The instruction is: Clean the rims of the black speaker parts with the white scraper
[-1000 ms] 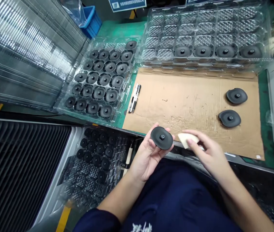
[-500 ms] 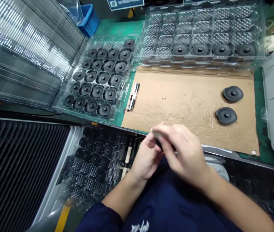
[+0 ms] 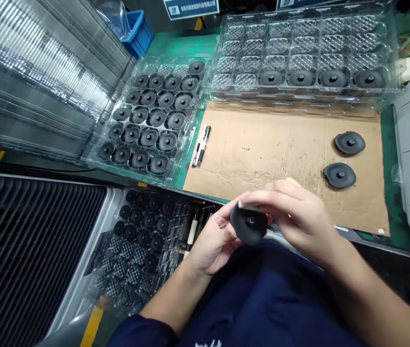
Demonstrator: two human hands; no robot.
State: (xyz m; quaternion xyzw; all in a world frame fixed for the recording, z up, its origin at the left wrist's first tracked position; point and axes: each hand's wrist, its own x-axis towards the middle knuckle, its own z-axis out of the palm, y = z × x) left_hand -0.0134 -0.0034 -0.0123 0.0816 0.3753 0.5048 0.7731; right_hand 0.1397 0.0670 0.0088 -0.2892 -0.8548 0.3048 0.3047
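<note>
A round black plastic part [image 3: 248,226] with a small hub in its middle is held at the table's front edge, hub side up. My left hand [image 3: 219,241] grips it from the left, fingers around its rim and underneath. At the top rim is my right hand [image 3: 295,217], its fingers bent and closed. A thin pale edge shows under those fingers against the part; whether it is a tool or a fingertip is unclear. Two similar black parts [image 3: 350,142] [image 3: 339,175] lie on the cardboard sheet [image 3: 280,144] to the right.
A clear tray [image 3: 186,149] of black parts stands left. Stacked clear trays [image 3: 392,72], with several parts in the front row, stand behind the cardboard. Pens [image 3: 201,146] lie at its left. A lower tray [image 3: 136,270] sits below the table; a blue bin [image 3: 140,36] stands behind.
The black part has turned so its hub face shows. My right hand has moved right and opened away somewhat from my left, staying at the top rim.
</note>
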